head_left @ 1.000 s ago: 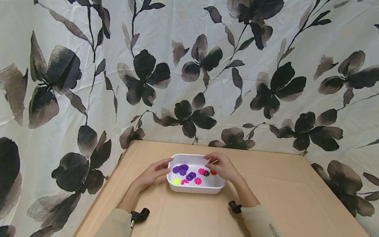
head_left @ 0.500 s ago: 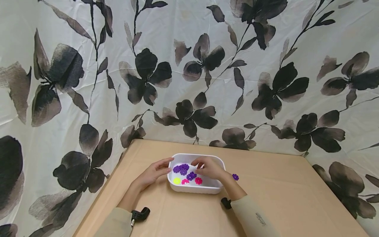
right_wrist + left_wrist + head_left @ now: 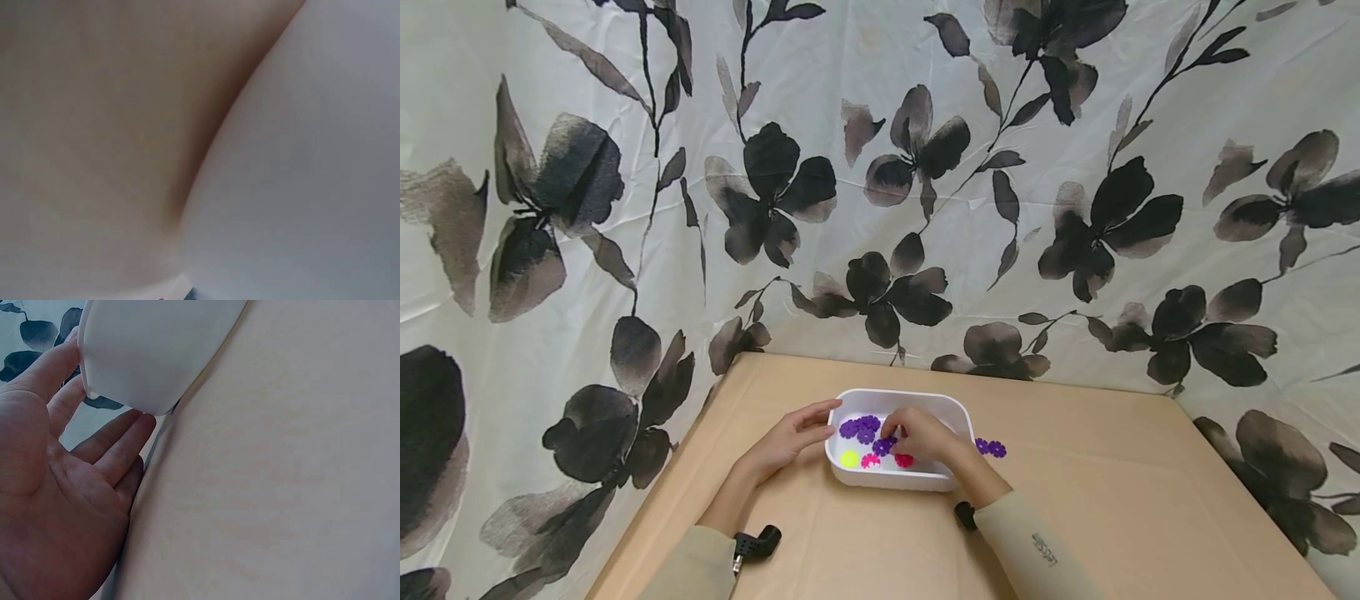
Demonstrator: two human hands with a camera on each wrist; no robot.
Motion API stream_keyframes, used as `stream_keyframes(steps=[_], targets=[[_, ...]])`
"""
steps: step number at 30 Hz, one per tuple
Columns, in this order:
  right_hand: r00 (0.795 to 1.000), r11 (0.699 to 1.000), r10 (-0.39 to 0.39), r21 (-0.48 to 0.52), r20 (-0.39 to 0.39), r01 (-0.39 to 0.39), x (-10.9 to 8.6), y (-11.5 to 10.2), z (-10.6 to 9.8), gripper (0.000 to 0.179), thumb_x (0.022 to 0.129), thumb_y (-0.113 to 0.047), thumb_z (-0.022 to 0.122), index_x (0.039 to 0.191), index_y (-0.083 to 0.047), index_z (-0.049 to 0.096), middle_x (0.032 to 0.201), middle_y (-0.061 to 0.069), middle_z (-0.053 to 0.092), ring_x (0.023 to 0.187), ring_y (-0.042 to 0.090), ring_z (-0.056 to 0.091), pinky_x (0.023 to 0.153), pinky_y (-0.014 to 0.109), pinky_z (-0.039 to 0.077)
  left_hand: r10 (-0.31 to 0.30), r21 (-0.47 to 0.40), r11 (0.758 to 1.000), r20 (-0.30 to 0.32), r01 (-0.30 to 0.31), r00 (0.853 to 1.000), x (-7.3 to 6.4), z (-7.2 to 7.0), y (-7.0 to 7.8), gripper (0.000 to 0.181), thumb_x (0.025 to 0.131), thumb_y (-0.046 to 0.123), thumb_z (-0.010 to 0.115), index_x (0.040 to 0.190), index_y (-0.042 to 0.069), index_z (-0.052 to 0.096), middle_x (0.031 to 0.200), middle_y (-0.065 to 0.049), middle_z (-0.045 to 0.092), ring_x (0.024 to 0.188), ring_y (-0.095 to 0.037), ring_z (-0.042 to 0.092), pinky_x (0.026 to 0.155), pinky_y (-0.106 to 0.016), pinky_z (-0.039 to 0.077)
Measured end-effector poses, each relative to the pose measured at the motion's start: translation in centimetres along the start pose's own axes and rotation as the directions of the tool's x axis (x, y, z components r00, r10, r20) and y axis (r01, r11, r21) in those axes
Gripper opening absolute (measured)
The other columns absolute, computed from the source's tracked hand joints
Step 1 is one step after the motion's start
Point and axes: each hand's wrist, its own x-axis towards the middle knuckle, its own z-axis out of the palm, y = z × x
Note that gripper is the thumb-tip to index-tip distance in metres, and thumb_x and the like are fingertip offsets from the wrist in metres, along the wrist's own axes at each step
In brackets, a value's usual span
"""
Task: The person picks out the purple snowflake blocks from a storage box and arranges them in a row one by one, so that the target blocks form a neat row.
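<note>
Left hand outstretched, touching tray, right hand curled at purple pieces, hold unclear

Beige sleeves, the right one dark-printed, accompany black wrist cameras.

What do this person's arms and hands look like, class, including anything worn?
The left hand and right hand are gloveless. The left sleeve and right sleeve are beige; the right carries a small dark marking, unreadable here. A black device with a silvery part sits at the left cuff, another black device at the right.
</note>
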Motion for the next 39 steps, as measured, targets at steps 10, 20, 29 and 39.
stream_keyframes(steps=[10, 20, 29, 39], targets=[[1.0, 1.0, -0.001, 0.003, -0.007, 0.001, 0.3, 0.3, 0.3, 0.018, 0.083, 0.0, 0.085, 0.092, -0.012, 0.075, 0.086, 0.0, 0.067, 0.083, 0.02, 0.059, 0.071, 0.024, 0.047, -0.004, 0.006, 1.0, -0.001, 0.004, 1.0, -0.1, -0.1, -0.1, 0.059, 0.103, 0.03, 0.067, 0.158, 0.017, 0.046, 0.161, -0.014, 0.047, 0.149, -0.036, 0.044, 0.123, -0.054, 0.034], [0.998, 0.999, -0.041, 0.028, -0.039, 0.042, 0.2, 0.2, 0.4, 0.015, 0.081, 0.003, 0.085, 0.088, -0.007, 0.076, 0.086, 0.002, 0.065, 0.079, 0.011, 0.057, 0.07, 0.021, 0.051, 0.001, 0.004, 1.0, 0.004, -0.001, 1.0, -0.1, 0.0, 0.1, 0.058, 0.104, 0.029, 0.066, 0.158, 0.018, 0.046, 0.162, -0.013, 0.046, 0.149, -0.036, 0.044, 0.122, -0.054, 0.035], [0.998, 0.996, -0.056, 0.064, -0.023, 0.057, 0.3, 0.0, 0.2, 0.011, 0.083, 0.002, 0.084, 0.087, -0.006, 0.078, 0.083, 0.0, 0.069, 0.077, 0.008, 0.057, 0.069, 0.02, 0.053, 0.002, 0.005, 1.0, 0.006, -0.002, 1.0, -0.1, 0.0, 0.1, 0.059, 0.104, 0.029, 0.066, 0.158, 0.018, 0.046, 0.162, -0.013, 0.046, 0.149, -0.036, 0.044, 0.121, -0.048, 0.038], [0.995, 0.994, -0.044, 0.096, -0.088, 0.053, -1.1, -0.1, -1.4, 0.015, 0.087, -0.007, 0.084, 0.102, -0.006, 0.081, 0.092, 0.0, 0.075, 0.08, 0.011, 0.059, 0.073, 0.022, 0.053, 0.011, -0.002, 1.0, 0.002, -0.011, 1.0, 0.0, 0.0, 0.1, 0.058, 0.104, 0.028, 0.066, 0.157, 0.018, 0.047, 0.161, -0.015, 0.047, 0.148, -0.036, 0.045, 0.122, -0.048, 0.037]])
